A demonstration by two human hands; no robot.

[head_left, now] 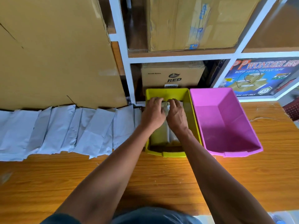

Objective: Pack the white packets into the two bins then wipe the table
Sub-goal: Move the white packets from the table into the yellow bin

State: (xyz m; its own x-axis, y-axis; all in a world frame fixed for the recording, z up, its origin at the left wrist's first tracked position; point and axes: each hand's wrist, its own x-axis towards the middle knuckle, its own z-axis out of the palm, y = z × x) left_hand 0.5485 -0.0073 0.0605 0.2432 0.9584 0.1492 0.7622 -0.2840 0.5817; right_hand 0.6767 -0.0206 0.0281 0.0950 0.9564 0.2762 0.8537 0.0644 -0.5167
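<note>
Wooden worktop (161, 175) before shelving: left hand (152, 115) and right hand (176, 117), fingers curled, press white packets (161, 135) into the yellow bin (194, 120); uneven stacking could crowd it, leaving the row of packets (64, 130) at left unpacked, pink bin (226, 120) unused.

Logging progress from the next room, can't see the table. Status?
Both hands, left and right, grip white packets inside the yellow bin. Pink bin empty. Row of packets waits on the table. Nothing in the way.
</note>
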